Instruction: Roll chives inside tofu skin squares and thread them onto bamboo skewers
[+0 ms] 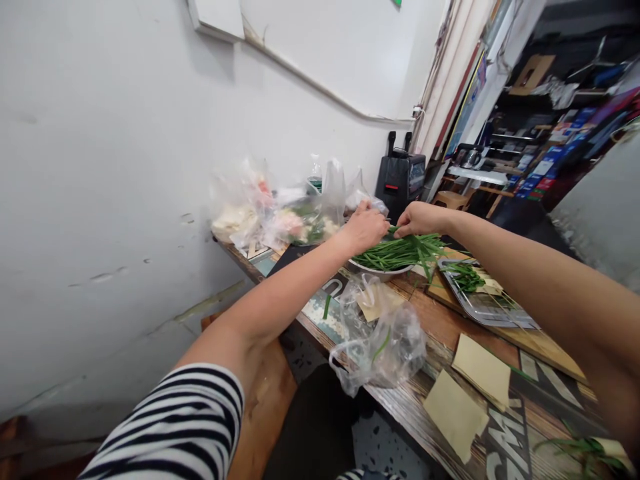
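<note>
A white bowl (383, 272) heaped with long green stalks (395, 255) stands on the wooden table. My left hand (369, 225) is over the bowl's back left side, fingers bent and closed at the stalks; what they hold is too small to make out. At the back right of the heap, my right hand (411, 219) pinches green stalks between thumb and fingers. Right of the bowl, a metal tray (480, 308) on a wooden board carries cut greens and pale sheets on sticks. Pale square sheets (483, 370) lie stacked near the table's front right.
A crumpled clear plastic bag (395, 343) hangs partly over the table's front edge. Plastic bags of food (285, 220) sit at the back left against the wall. A black speaker-like box (400, 177) stands behind my hands. Loose greens (585, 453) lie at the lower right.
</note>
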A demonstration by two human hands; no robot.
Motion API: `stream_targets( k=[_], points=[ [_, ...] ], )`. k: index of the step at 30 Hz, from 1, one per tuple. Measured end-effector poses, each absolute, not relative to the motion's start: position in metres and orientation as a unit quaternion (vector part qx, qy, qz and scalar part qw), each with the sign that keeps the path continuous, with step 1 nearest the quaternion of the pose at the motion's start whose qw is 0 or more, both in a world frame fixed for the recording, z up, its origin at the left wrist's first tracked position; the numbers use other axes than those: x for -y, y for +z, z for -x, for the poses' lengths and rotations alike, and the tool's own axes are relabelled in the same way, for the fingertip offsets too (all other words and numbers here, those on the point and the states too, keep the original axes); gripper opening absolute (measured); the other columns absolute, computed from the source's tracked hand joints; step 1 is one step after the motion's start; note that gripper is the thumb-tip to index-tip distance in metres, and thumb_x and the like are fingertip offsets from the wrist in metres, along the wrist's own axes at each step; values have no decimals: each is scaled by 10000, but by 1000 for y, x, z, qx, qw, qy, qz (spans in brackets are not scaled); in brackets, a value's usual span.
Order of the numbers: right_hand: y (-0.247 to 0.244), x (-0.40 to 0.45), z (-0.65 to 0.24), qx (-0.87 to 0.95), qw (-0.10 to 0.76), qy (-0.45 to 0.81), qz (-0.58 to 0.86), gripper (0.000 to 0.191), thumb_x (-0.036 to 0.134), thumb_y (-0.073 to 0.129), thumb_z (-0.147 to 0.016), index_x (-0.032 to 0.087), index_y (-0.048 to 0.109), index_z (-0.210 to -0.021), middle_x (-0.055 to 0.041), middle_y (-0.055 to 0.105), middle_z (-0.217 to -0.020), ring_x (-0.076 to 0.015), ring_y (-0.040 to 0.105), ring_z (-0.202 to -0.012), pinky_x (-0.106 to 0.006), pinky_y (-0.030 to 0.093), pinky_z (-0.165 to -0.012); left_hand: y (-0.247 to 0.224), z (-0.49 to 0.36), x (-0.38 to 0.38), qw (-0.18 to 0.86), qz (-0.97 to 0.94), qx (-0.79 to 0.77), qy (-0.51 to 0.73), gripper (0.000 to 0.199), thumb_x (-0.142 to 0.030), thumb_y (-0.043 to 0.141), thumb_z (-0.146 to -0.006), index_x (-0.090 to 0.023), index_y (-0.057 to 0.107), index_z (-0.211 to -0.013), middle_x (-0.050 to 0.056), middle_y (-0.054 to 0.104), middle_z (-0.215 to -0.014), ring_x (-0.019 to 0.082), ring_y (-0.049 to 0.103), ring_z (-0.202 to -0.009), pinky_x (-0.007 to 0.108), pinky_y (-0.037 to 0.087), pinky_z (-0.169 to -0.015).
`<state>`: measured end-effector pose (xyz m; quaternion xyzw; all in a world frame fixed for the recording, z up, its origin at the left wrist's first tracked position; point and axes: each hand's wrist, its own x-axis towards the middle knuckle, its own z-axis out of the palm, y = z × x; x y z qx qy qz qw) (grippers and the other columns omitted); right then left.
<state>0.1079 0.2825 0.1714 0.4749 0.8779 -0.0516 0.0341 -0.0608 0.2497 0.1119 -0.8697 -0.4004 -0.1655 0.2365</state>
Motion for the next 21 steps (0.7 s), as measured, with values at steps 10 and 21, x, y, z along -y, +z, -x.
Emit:
stream_targets(
  k=[10,21],
  points=[
    [138,-298,-84,-897,127,149,-395,304,261,476,-834,159,741,-940,-65,707,-825,-158,605,-742,-231,373,-626,91,76,-267,114,848,498,-144,204,-288,525,-885,-215,701,-962,75,722,-933,240,614,-957,446,215,-949],
    [125,-304,-80,-899,165,163,-372,314,305,472,-871,192,729,-1010,-90,717,-964,-196,645,-876,-240,420,-684,78,77,-276,52,850,501,-153,233,-272,515,-853,-186,731,-860,96,722,-877,233,603,-869,388,252,-834]
  ],
)
